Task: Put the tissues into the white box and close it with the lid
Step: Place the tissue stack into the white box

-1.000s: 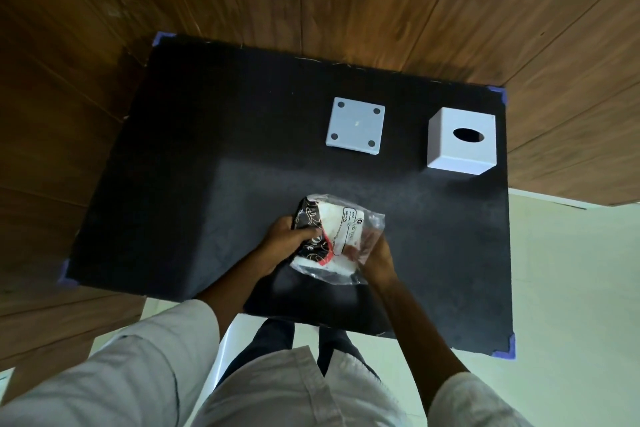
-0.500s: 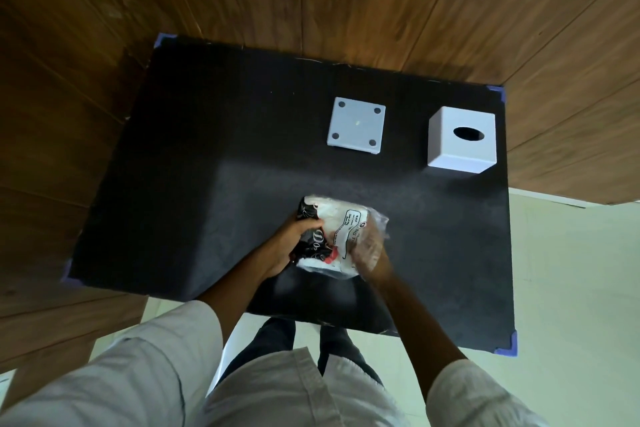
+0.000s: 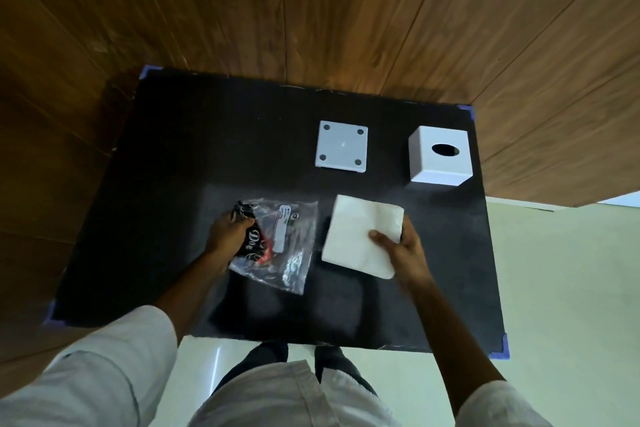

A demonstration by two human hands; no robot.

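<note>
Tissues out of their wrapper, held over the black table.

The stack of white tissues (image 3: 360, 236) sits in the right hand (image 3: 403, 250), thumb on top and fingers curled under its edge at about 4 o'clock of the stack; it hangs just above the black table (image 3: 173, 184), near the middle. Just beside it, at 9 o'clock, the left hand (image 3: 227, 236) is closed around the dark printed end of the clear plastic wrapper (image 3: 280, 246), which looks emptied and crumpled. At 12 o'clock of the tissues, well apart, the flat white lid (image 3: 341, 146) lies with four dark round pads facing up. At 1 o'clock stands the white box (image 3: 440, 159), its oval slot on top, close to the table's far right corner with blue tape (image 3: 467, 111).
</note>
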